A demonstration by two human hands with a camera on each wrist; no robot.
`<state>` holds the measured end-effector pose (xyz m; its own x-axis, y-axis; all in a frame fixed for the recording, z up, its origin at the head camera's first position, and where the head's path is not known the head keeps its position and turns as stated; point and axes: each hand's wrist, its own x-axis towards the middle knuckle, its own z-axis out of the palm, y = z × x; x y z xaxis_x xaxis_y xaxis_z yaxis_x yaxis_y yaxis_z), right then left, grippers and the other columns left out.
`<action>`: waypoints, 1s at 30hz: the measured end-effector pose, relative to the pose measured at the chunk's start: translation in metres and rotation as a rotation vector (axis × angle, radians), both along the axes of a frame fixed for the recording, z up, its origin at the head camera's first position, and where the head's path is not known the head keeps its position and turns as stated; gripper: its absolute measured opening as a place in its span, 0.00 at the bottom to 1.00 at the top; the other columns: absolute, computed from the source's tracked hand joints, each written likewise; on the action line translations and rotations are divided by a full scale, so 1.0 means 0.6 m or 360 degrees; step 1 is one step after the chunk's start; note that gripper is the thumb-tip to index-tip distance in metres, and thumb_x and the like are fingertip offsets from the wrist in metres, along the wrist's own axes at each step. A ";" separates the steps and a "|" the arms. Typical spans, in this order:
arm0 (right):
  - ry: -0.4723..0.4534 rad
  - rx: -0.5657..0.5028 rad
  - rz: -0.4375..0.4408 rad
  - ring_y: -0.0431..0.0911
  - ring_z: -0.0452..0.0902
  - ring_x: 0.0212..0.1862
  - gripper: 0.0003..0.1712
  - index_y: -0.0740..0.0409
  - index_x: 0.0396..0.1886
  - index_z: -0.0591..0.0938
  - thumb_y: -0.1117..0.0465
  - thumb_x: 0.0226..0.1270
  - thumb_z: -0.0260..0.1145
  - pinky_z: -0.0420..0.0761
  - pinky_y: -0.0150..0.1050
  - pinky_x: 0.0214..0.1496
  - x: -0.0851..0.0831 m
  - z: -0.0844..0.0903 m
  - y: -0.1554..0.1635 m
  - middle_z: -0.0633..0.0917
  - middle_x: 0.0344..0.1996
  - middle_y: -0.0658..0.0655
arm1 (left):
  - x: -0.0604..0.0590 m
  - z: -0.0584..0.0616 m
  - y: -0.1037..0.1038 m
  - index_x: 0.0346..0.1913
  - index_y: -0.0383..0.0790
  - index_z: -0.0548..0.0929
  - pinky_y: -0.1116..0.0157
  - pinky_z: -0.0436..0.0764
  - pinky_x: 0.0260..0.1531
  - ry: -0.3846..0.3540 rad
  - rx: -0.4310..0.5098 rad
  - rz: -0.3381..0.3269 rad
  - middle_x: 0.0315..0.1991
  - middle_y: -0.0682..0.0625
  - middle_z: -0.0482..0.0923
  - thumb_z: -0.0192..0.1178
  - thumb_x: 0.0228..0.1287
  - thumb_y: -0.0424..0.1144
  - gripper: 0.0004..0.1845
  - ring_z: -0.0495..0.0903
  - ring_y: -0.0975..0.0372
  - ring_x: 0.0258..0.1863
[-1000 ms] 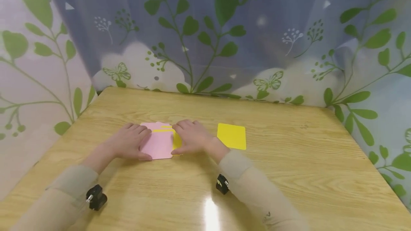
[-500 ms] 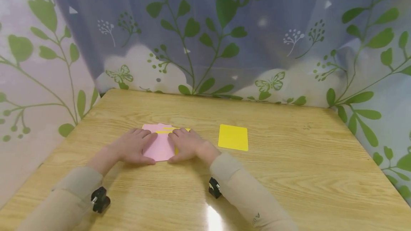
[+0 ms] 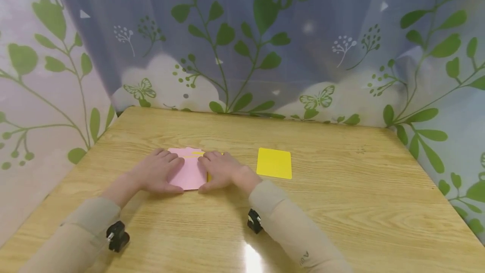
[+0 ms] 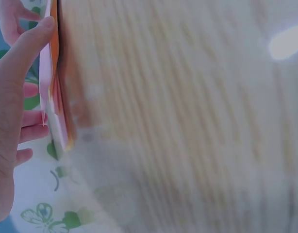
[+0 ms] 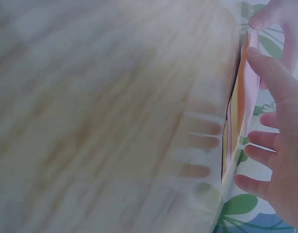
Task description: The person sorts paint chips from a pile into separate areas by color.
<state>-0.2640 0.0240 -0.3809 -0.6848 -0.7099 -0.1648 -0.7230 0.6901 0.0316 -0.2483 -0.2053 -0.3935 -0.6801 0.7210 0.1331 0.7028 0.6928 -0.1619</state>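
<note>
A loose pile of square pink cards [image 3: 192,175] and yellow cards [image 3: 209,177] lies on the table, a pink one on top. My left hand [image 3: 160,172] rests along the pile's left side, thumb at the near edge. Opposite it, my right hand [image 3: 219,172] touches the right side, its thumb also at the near edge. In the right wrist view the fingers [image 5: 259,187] of that hand are spread and fairly straight. The layered card edges [image 4: 55,82] look slightly bowed apart in the left wrist view. Both hands cover the pile's sides.
One yellow square card [image 3: 274,163] lies apart to the right of the pile. The wooden table [image 3: 341,188] runs back to a leaf-patterned curtain [image 3: 257,75]. Similar patterned cloth hangs at both sides.
My right hand has moved left, pushing the yellow cards further under the pink ones, so the hands are closer together. Less yellow shows at the pile's far edge. The separate card stays put.
</note>
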 end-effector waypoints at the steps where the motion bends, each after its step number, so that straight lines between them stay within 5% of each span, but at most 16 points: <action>1: 0.0014 -0.0004 0.0002 0.49 0.56 0.67 0.53 0.57 0.70 0.59 0.29 0.53 0.58 0.64 0.50 0.62 -0.001 0.001 0.002 0.62 0.66 0.56 | -0.001 0.001 0.001 0.47 0.38 0.74 0.48 0.66 0.52 0.0021 0.0015 -0.0013 0.42 0.45 0.75 0.55 0.49 0.70 0.38 0.73 0.50 0.45; 16: 0.0126 -0.0056 0.0035 0.51 0.55 0.67 0.54 0.55 0.68 0.61 0.26 0.48 0.59 0.62 0.52 0.63 -0.001 0.024 0.045 0.63 0.66 0.58 | -0.009 0.028 0.047 0.49 0.38 0.76 0.47 0.66 0.54 0.0133 0.0033 -0.0081 0.47 0.43 0.76 0.52 0.50 0.72 0.40 0.72 0.49 0.50; 30: 0.0111 -0.0121 -0.0006 0.51 0.56 0.66 0.54 0.55 0.68 0.61 0.26 0.48 0.59 0.62 0.52 0.62 0.018 0.036 0.151 0.64 0.64 0.57 | -0.012 0.029 0.144 0.47 0.39 0.77 0.50 0.66 0.53 0.0161 0.0167 -0.0240 0.45 0.45 0.77 0.52 0.49 0.72 0.39 0.73 0.52 0.48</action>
